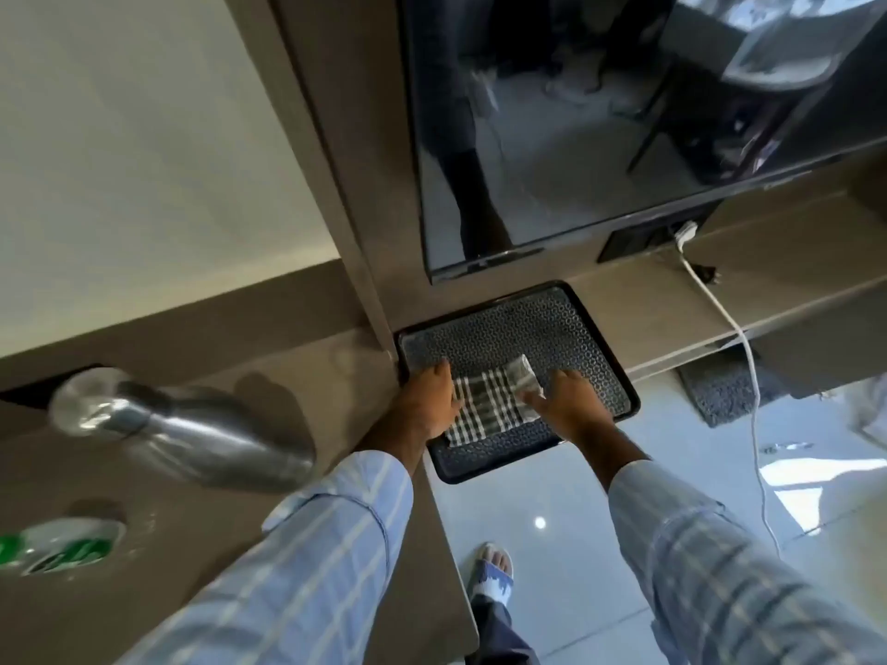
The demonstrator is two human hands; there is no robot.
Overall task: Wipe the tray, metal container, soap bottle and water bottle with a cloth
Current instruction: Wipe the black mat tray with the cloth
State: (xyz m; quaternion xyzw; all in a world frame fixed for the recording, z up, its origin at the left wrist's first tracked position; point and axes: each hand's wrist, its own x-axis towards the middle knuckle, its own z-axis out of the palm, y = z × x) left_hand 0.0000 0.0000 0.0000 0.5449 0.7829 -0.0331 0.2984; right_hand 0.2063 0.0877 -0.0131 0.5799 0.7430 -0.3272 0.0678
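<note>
left hand [428, 400] fingers [444, 374] spread flat, pressing left edge of checked cloth [487, 407]. right hand [571, 400] fingers [535, 400] curled, pinching the cloth's right edge, which is folded up. cloth lies on dark patterned tray [509, 328], tray sits at table [216, 496] corner, its near end overhanging the floor. metal bottle [192, 434] stands on table well left of tray, blurred. green-white item [62, 544] near it, blurred, cannot tell what.
</note>
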